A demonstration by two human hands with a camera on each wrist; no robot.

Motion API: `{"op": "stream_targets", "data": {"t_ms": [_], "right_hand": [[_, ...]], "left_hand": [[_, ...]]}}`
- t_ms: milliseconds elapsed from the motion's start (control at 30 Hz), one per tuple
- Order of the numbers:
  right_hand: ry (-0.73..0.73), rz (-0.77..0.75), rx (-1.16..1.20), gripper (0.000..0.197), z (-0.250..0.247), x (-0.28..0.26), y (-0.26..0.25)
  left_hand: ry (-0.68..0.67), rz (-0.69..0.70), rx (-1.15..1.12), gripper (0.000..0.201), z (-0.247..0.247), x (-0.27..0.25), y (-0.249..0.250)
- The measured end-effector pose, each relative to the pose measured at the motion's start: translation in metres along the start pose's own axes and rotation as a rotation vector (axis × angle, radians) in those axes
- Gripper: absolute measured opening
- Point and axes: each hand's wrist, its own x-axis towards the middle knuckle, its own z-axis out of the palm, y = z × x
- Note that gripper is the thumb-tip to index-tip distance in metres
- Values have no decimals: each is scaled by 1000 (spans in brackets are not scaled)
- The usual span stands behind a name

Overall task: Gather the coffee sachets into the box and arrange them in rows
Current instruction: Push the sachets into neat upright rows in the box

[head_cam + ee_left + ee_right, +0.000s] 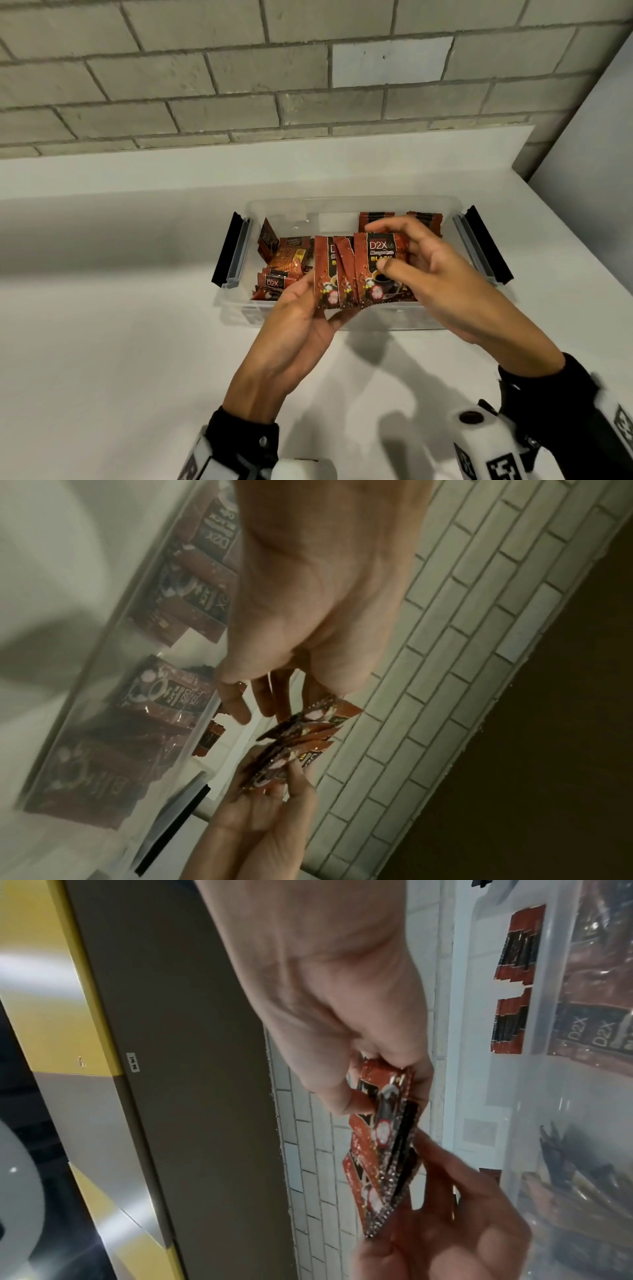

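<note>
Over the front of the clear plastic box [342, 202], both hands hold a fanned bunch of red-brown D2X coffee sachets [363, 270]. My left hand [308, 308] cups the bunch from below and from the left, with its fingers hidden behind the packets. My right hand [380, 246] pinches the front sachet, thumb on its face. The right wrist view shows that thumb pressing the held sachets [383, 1139]. Loose sachets [281, 263] lie jumbled in the box's left half. Upright rows of sachets [376, 219] stand at its back right.
The box sits on a white counter [120, 325] against a grey brick wall [239, 75]. Black latch handles [227, 250] stick out at both ends of the box. A white side wall [589, 154] closes off the right.
</note>
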Motion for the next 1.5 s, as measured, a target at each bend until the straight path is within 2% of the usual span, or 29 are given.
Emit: {"op": "stream_targets", "data": {"t_ms": [133, 233, 300, 433, 567, 667, 733, 833, 933, 967, 1033, 1100, 1133, 1200, 1267, 1300, 1367, 1433, 1500], "right_hand": [[43, 3, -37, 36, -1, -1, -2], [78, 8, -45, 36, -4, -1, -3], [98, 22, -48, 36, -6, -1, -3], [123, 65, 3, 32, -3, -1, -1], [69, 58, -33, 35, 2, -5, -1], [-2, 18, -122, 48, 10, -8, 1], [-42, 8, -195, 54, 17, -11, 1], [-119, 13, -330, 47, 30, -19, -1], [-241, -40, -484, 48, 37, -24, -3], [-276, -84, -594, 54, 37, -23, -6], [-343, -206, -839, 77, 37, -19, -12], [-464, -310, -991, 97, 43, -15, -20], [-504, -372, -1056, 100, 47, -14, -19], [-470, -468, -1163, 94, 55, -13, -13], [-395, -487, -1167, 82, 59, -11, -11], [-380, -492, -1167, 79, 60, -10, -10], [-341, -479, -1179, 79, 60, -7, -6], [-305, -476, -1178, 81, 58, -6, -4], [-389, -450, -1105, 84, 46, 1, -17]], "left_hand": [[32, 2, 10, 46, 1, -3, 6], [3, 33, 16, 32, -6, -1, 6], [-12, 58, 11, 31, -8, -2, 6], [-86, 96, 103, 5, -1, -6, 7], [-63, 104, 285, 19, 8, -9, 6], [-61, 76, 497, 33, 13, -9, 0], [-75, 55, 508, 40, 15, -10, -3], [-94, 16, 429, 38, 13, -16, 1], [-52, 4, 379, 18, 8, -24, 8], [-11, -2, 355, 15, 5, -25, 10], [62, -14, 356, 22, 0, -26, 15], [57, 2, 364, 27, 2, -29, 17], [34, 6, 393, 26, 4, -30, 17], [24, 8, 465, 34, 5, -31, 18], [41, -40, 446, 17, -2, -28, 18], [-5, -67, 454, 17, -4, -27, 19], [-60, -111, 536, 22, -4, -24, 22], [-92, -131, 614, 36, -2, -21, 23], [-134, -136, 635, 40, 7, -16, 28]]}}
